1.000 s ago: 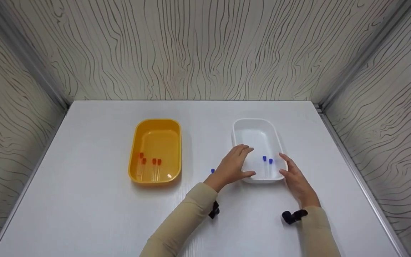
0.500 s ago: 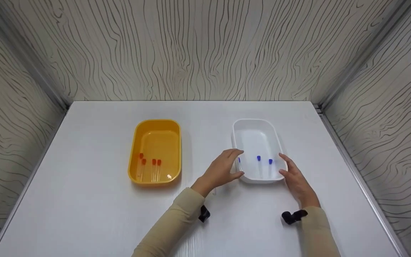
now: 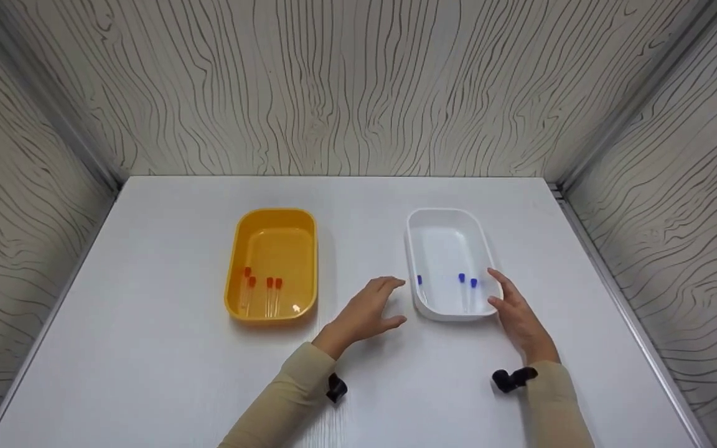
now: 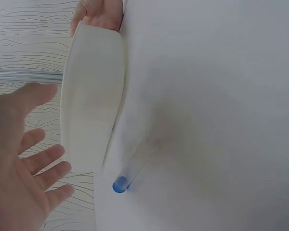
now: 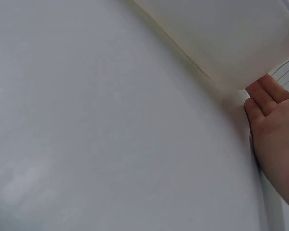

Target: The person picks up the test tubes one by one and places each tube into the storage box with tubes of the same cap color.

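My left hand (image 3: 363, 313) is spread to the left of the white tray (image 3: 436, 317), holding nothing. Beneath it, in the left wrist view, a clear tube with a blue cap (image 4: 120, 185) lies on the table beside the tray's wall; in the head view the hand covers this tube. My right hand (image 3: 522, 317) holds the tray's right rim, thumb and index finger over the edge, other fingers along the outer wall (image 5: 267, 98). In the tray lie three blue-capped tubes, one blue cap (image 3: 419, 280) by the left wall, two more caps (image 3: 462, 277) further right.
A yellow tray (image 3: 309, 292) stands to the left, with several red-capped tubes (image 3: 269, 282) inside. Wood-patterned panels (image 3: 333, 87) enclose the white table (image 3: 147, 373) at the back and sides. A small black camera (image 3: 336, 389) sits at my left wrist.
My left hand has drawn back leftward and toward me from over the white tray, baring a blue-capped tube by its left wall. The middle tube shifted left, then right. My right hand stayed put.
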`<state>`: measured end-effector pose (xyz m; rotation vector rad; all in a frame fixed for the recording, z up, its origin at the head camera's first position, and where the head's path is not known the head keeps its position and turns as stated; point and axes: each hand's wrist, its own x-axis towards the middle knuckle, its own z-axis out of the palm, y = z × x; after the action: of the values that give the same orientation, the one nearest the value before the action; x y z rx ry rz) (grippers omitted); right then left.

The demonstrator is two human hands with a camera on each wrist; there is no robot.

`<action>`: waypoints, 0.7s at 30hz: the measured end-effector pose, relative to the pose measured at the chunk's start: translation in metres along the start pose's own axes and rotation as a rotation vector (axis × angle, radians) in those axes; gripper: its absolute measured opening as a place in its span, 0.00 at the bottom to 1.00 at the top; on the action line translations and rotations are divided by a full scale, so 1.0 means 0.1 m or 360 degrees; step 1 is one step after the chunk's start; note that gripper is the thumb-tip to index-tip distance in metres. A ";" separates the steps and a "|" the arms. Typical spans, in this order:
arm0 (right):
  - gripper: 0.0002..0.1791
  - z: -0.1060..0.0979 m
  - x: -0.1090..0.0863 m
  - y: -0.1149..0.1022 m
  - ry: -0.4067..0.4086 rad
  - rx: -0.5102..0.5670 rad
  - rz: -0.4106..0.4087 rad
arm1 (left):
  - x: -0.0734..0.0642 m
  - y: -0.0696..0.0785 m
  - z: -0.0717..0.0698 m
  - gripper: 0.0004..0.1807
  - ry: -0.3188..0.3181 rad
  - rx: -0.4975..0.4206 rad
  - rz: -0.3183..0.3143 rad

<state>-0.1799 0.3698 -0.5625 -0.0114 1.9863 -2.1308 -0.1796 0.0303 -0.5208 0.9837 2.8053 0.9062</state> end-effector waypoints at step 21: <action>0.36 0.02 0.00 0.00 0.0010 -0.0032 0.0016 | -0.26 -0.37 0.09 0.52 -0.0171 0.0000 -0.0160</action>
<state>-0.1795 0.3684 -0.5619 0.0020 2.0068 -2.1073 -0.1781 -0.0033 -0.5519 0.8549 2.7371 0.8165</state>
